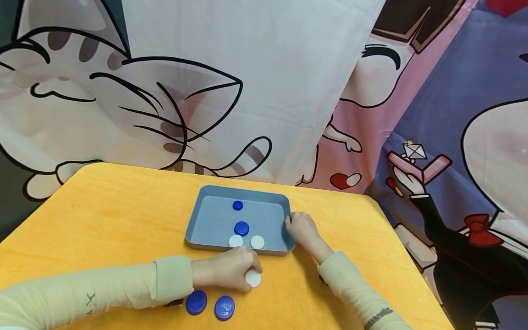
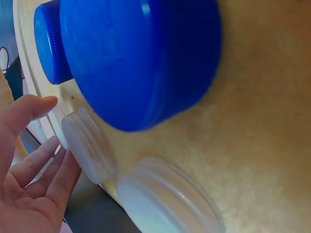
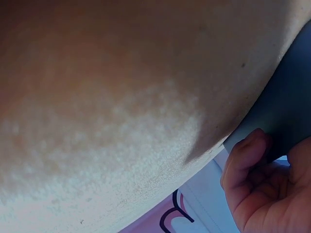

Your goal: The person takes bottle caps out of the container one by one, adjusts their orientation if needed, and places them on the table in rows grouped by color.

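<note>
Near the tray's front, my left hand (image 1: pixel 231 268) curls its thumb and fingers round a white bottle cap (image 1: pixel 253 278). In the left wrist view, more white caps (image 2: pixel 165 199) show close by on the table, under the hand as seen from the head. My right hand (image 1: pixel 304 229) grips the right rim of a grey-blue tray (image 1: pixel 195 224), fingers bent over its wall (image 3: pixel 291 97). Inside the tray lie a small blue cap (image 1: pixel 237 205), a larger blue cap (image 1: pixel 241 228) and two white caps (image 1: pixel 257 242).
Two blue caps, one on the left (image 1: pixel 196 302) and one on the right (image 1: pixel 224 307), lie on the yellow tabletop (image 1: pixel 123 215) below my left forearm. A cartoon-printed cloth (image 1: pixel 288 91) hangs behind the table's far edge.
</note>
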The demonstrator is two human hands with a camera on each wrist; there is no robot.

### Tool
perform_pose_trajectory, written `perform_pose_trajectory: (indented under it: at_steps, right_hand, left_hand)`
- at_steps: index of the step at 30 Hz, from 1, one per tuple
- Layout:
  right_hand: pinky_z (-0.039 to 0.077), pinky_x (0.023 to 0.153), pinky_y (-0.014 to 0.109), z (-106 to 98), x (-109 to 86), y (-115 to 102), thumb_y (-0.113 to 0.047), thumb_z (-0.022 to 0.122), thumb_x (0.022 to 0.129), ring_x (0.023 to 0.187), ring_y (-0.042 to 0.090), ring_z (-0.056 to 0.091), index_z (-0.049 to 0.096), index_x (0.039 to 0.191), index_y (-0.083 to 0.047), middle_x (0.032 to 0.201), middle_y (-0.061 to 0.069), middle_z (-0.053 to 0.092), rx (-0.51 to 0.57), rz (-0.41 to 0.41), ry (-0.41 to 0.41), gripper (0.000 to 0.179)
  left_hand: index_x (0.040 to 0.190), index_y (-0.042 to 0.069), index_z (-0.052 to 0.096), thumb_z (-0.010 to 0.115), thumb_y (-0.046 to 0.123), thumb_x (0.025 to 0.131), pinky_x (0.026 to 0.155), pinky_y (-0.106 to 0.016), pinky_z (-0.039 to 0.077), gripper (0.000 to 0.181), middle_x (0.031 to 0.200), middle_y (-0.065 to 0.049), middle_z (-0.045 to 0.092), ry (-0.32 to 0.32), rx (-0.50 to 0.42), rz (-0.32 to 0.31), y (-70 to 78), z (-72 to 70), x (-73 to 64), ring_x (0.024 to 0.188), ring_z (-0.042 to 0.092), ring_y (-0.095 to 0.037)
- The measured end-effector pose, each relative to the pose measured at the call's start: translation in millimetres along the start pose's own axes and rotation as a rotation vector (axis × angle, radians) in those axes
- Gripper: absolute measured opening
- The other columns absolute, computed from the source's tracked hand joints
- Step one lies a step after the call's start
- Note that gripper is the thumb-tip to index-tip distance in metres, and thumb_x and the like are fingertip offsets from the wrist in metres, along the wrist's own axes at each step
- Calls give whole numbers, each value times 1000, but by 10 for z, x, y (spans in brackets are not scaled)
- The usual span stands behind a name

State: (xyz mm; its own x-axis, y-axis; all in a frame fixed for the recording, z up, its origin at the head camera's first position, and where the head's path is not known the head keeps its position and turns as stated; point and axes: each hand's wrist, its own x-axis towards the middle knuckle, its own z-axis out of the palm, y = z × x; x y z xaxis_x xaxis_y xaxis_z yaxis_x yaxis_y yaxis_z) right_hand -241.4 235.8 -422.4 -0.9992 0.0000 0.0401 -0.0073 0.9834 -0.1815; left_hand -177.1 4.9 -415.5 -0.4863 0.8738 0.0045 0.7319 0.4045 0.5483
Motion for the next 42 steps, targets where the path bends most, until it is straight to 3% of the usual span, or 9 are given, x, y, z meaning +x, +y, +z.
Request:
perform_pose_trajectory:
  at_steps: [37,42]
  right_hand:
    - [42,52,30,20,2,8,-18,54,95,53,18,51,55,58,-8,56,5,54,-4,-15,20,38]
    - [42,51,30,21,4,8,-18,53,95,53,17,51,54,58,-9,56,5,54,-1,-12,16,38]
  left_hand:
    - [104,10,73,79,22,75,76,-15,50,32,97,4,70,18,-8,-32,6,-15,-31,84,58,0]
    - [105,8,73,79,24,75,75,-15,51,35,97,3,72,47,-4,-35,33,-48,-35,85,61,-2]
